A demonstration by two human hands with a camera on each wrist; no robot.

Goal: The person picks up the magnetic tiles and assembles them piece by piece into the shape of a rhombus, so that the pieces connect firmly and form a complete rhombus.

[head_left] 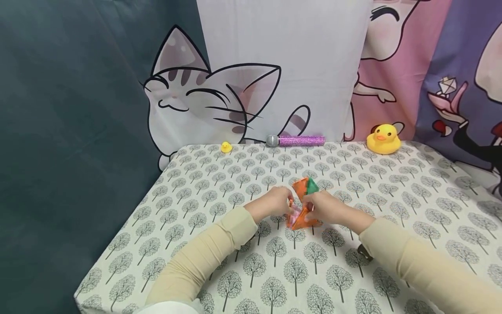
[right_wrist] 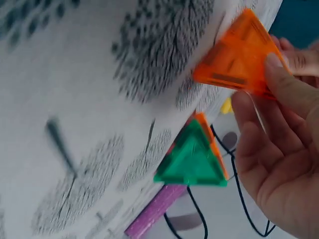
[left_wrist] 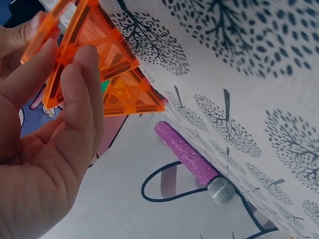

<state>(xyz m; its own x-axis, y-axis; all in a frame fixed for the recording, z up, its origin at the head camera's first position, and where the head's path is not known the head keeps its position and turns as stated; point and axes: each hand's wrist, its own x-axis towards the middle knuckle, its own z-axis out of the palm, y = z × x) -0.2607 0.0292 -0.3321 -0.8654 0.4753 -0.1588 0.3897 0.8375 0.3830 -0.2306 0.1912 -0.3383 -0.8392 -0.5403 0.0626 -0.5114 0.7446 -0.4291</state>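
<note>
Orange see-through triangular magnetic tiles (head_left: 305, 219) stand low over the cloth between the two hands, partly hidden by fingers. With thumb and fingers my left hand (head_left: 277, 201) pinches an orange tile (left_wrist: 94, 45) on the left side of this group. A pinkish patch shows between the tiles. My right hand (head_left: 323, 207) pinches another orange tile (right_wrist: 241, 57), thumb on its near face and fingers behind. Just beyond the hands, apart from the held tiles, a small pyramid of green and orange tiles (right_wrist: 191, 157) rests on the cloth.
Trees are printed on the white tablecloth (head_left: 219, 270). Along the back edge are a small yellow duck (head_left: 226, 147), a purple glitter microphone (head_left: 301, 140) and a bigger yellow duck (head_left: 383, 139). A cartoon cat curtain (head_left: 313, 52) hangs behind. Something dark (head_left: 364, 252) shows beside the right sleeve.
</note>
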